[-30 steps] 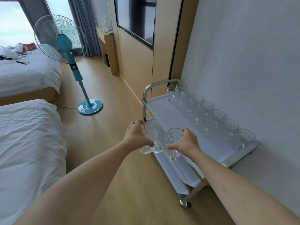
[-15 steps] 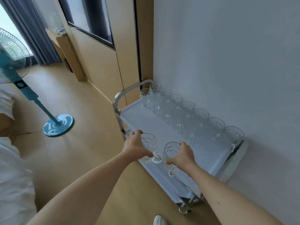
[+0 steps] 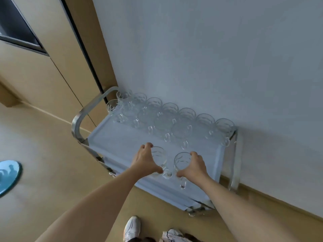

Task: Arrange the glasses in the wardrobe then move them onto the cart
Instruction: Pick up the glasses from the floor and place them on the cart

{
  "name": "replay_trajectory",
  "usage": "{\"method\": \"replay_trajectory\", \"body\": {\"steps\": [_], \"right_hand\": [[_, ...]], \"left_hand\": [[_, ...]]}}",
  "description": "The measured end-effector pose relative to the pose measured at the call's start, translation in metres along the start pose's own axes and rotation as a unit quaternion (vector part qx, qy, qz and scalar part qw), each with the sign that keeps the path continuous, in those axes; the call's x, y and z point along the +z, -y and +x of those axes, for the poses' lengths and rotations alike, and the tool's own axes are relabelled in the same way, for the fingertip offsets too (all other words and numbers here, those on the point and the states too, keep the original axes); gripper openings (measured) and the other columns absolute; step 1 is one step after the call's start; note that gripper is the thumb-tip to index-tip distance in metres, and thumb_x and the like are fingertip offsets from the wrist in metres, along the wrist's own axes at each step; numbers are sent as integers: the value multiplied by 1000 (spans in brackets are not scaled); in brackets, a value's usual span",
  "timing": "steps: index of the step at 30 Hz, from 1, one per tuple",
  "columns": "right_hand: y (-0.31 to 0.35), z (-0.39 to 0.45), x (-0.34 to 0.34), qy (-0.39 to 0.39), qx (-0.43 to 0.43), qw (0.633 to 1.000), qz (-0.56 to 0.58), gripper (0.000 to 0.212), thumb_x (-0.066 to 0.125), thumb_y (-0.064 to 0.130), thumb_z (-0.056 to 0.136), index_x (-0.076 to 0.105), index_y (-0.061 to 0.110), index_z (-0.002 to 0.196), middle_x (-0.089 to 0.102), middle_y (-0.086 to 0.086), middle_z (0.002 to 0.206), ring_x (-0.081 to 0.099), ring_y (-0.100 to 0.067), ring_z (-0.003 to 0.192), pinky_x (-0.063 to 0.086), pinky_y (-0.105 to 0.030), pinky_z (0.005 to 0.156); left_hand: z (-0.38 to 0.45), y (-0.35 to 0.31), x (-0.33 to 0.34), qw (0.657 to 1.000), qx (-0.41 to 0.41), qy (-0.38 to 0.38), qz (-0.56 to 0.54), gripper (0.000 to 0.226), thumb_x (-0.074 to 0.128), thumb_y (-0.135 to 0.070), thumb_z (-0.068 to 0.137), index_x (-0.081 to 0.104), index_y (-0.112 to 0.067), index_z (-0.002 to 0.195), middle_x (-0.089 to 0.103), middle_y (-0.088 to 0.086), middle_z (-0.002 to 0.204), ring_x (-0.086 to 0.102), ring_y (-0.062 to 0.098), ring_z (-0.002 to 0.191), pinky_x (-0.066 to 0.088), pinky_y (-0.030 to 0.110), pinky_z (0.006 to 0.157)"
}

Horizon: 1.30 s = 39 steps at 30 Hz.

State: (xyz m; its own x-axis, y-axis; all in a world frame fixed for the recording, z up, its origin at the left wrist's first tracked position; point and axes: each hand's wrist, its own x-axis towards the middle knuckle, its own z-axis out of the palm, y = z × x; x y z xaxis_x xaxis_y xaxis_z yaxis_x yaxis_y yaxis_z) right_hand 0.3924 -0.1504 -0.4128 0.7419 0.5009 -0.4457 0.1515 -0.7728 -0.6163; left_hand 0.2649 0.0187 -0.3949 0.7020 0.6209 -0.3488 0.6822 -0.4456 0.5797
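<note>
My left hand (image 3: 146, 160) grips a clear glass mug (image 3: 160, 158) from its left side. My right hand (image 3: 194, 165) grips a second clear mug (image 3: 181, 161) from its right side. Both mugs are side by side, handles toward me, over the front part of the cart's white top shelf (image 3: 111, 138). Whether they touch the shelf I cannot tell. Several more glass mugs (image 3: 167, 117) stand in two rows along the back of the shelf, against the wall.
The cart has a metal handle (image 3: 82, 117) at its left end and a lower shelf (image 3: 167, 193). It stands against a white wall (image 3: 209, 58). A wooden panel wall (image 3: 43, 70) is to the left. My shoes (image 3: 132, 227) are on the wooden floor. A blue fan base (image 3: 7, 177) is at left.
I have stepped up to the cart and the view now looks down on it. Both hands carried their mugs forward from beside the cart to above its top shelf.
</note>
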Motion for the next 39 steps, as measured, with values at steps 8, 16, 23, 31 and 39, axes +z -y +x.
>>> {"method": "replay_trajectory", "body": {"steps": [8,16,23,31,39], "right_hand": [[-8,-9,22,-85,97,990,58,113,94,26,58,31,13,150,38,-9,140,47,-22,114,39,-24,81],[-17,-22,32,-156,143,971,114,112,92,17,60,29,15,153,38,-6,145,45,-23,128,39,-26,87],[-29,3,6,-166,116,966,157,110,95,11,60,33,17,151,38,-5,144,43,-24,130,41,-30,94],[-36,48,-30,-146,86,973,154,119,95,8,58,26,19,155,38,-1,151,41,-23,135,39,-30,99],[-37,93,-44,-131,61,981,127,117,93,8,60,28,33,154,24,-1,127,42,-19,108,43,-18,74]], "left_hand": [[44,3,4,985,127,95,62,116,97,-36,48,33,-20,143,41,1,137,51,24,117,48,33,93],[62,1,18,976,156,137,68,114,98,-32,45,37,-23,140,43,-2,134,54,23,116,51,35,93],[73,-20,38,976,167,125,67,109,96,-29,46,35,-26,137,42,-5,133,53,20,105,51,32,82],[79,-30,52,968,187,95,138,107,87,-48,44,29,-28,132,37,-11,118,52,16,99,39,26,74],[84,-30,58,968,189,77,147,107,86,-51,44,29,-26,131,29,-12,109,46,15,94,39,27,74]]}}
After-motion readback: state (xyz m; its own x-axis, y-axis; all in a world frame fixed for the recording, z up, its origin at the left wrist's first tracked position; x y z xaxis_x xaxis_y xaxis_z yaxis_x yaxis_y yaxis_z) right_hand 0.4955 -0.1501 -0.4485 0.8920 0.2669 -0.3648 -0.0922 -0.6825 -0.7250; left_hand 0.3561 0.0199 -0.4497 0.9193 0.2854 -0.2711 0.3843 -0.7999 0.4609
